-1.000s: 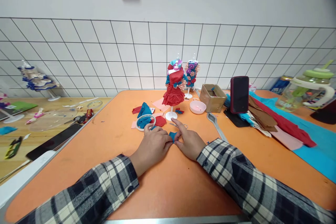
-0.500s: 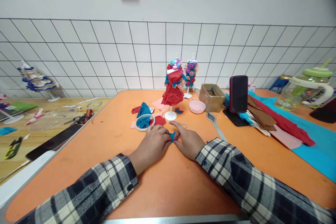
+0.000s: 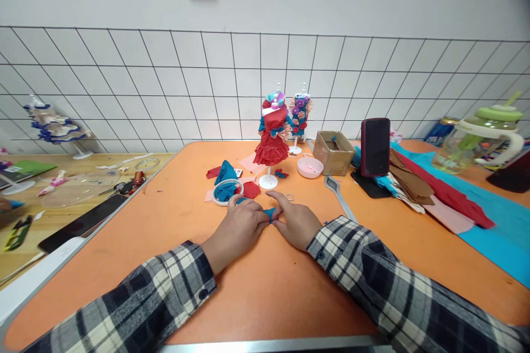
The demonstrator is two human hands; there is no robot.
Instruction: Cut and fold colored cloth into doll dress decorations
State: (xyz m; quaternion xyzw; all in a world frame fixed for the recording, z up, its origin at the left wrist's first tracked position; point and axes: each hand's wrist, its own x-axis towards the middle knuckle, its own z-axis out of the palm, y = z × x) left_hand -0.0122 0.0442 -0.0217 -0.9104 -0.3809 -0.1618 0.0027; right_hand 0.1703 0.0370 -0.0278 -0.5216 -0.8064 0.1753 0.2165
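Observation:
My left hand (image 3: 239,228) and my right hand (image 3: 295,222) rest on the orange table (image 3: 174,231) and meet at a small blue scrap of paper (image 3: 270,213). Both pinch it between thumb and fingers, and most of the scrap is hidden. My right index finger stretches forward along the table. Just beyond my hands stands a small mannequin in a red paper dress (image 3: 271,140) on a white stand. A white ring holding blue paper (image 3: 227,188) and red paper scraps (image 3: 250,190) lie beside it.
Behind stand a second decorated mannequin (image 3: 301,113), a pink bowl (image 3: 310,167), a cardboard box (image 3: 333,152) and an upright phone (image 3: 375,146). Coloured paper sheets (image 3: 451,193) and a green-lidded bottle (image 3: 480,140) lie right. A wooden desk with clutter (image 3: 74,187) is left.
My hands stay pinched on the blue scrap and shift only slightly. The view has drifted a little, nothing else on the table has moved.

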